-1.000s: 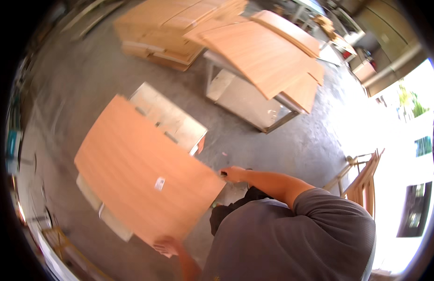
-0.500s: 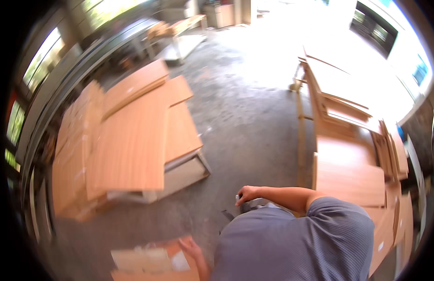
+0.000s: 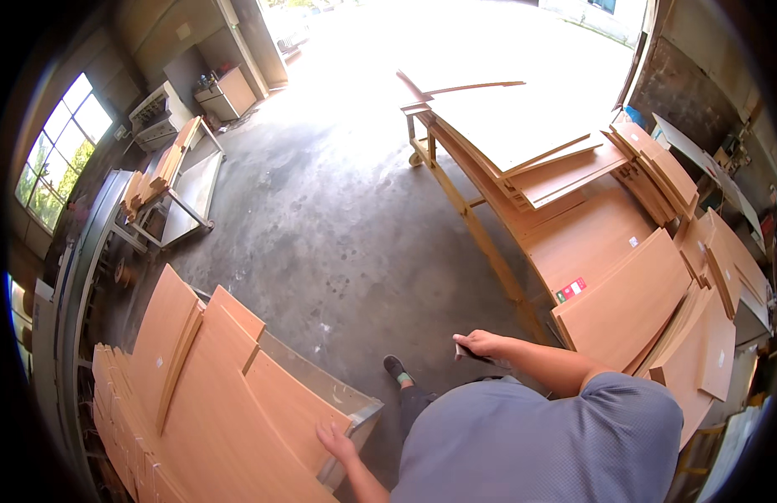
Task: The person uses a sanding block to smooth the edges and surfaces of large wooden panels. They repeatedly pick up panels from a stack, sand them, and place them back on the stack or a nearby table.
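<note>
Wood-toned panel (image 3: 292,408), head view: lies flat on the bench (image 3: 367,411) at left, partly under a larger board (image 3: 217,398). Left hand (image 3: 336,442) rests at the panel's near corner, fingers apart, not clamped. Right hand (image 3: 481,342) is closed around a small dark item (image 3: 470,353), kind unclear. Panel judged stiff, fairly heavy, smooth; best held by opposite edges. Exposed edge runs far left to near right; long axis cannot be told, part being covered.

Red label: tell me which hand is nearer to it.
Right. The right hand is apart from the red label, below and left of it; the left hand is farther off in that direction, at a board's corner.
</note>
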A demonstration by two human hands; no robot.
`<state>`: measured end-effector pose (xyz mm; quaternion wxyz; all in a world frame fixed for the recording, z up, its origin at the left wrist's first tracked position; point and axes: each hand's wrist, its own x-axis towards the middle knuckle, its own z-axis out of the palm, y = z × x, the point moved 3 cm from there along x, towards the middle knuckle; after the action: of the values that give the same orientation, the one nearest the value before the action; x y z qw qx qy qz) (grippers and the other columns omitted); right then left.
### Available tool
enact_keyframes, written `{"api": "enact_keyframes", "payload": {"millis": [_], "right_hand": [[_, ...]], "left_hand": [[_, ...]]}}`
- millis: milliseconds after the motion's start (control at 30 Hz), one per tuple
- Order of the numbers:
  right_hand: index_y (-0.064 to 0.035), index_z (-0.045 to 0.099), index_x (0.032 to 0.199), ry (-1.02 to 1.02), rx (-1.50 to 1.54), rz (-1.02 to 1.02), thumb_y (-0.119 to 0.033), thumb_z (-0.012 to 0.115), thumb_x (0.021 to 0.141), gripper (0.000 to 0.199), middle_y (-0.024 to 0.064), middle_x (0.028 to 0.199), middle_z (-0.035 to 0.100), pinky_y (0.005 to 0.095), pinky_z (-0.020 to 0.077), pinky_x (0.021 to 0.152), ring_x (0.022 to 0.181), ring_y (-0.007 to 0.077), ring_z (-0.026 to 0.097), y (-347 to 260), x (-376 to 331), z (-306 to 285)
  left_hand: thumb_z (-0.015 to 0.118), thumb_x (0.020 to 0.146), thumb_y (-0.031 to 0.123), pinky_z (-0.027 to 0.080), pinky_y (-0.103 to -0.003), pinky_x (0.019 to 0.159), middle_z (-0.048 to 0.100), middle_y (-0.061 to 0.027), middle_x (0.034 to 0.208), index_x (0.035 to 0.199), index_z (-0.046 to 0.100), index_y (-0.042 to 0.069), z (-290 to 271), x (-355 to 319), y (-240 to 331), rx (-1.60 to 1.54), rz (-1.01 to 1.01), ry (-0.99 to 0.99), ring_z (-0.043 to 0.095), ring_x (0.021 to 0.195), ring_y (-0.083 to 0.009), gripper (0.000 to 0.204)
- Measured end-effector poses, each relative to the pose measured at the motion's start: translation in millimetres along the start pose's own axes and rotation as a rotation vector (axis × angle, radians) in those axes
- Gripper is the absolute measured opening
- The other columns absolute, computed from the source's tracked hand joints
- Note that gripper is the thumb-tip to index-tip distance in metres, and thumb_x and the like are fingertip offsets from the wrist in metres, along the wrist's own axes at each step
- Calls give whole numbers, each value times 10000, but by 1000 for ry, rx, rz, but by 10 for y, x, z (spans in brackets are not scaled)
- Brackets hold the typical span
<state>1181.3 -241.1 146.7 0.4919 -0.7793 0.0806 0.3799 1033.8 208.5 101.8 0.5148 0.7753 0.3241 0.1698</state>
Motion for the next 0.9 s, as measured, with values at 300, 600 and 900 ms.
{"api": "enact_keyframes", "payload": {"millis": [300, 600, 900], "right_hand": [[-33, 592, 1255, 257, 195, 90, -513, 557, 949, 570, 58, 864, 520, 307, 415, 576, 709, 140, 489, -1237, 1015, -834], [-27, 639, 894, 360, 351, 40, -312, 600, 954, 294, 40, 798, 678, 285, 461, 637, 673, 105, 553, -1949, 2590, -1578], [29, 601, 1034, 614, 634, -144, -271, 574, 946, 315, 92, 852, 646, 335, 516, 640, 655, 168, 625, -3213, 4735, -3408]], "left_hand": [[528, 976, 93, 416, -357, 1050, 542, -211, 1355, 1387, 422, -44, 1500, 2587, 965, -105, -17, -399, 534, 1245, -269, 446], [594, 956, 137, 508, -308, 909, 690, -123, 1134, 1269, 572, -23, 4011, 4332, 2283, 71, 111, -1001, 644, 1030, -174, 352], [629, 954, 191, 511, -300, 884, 692, -111, 1119, 1266, 593, 16, 6165, 5572, 3872, 441, 245, -1333, 643, 1006, -154, 360]]}}
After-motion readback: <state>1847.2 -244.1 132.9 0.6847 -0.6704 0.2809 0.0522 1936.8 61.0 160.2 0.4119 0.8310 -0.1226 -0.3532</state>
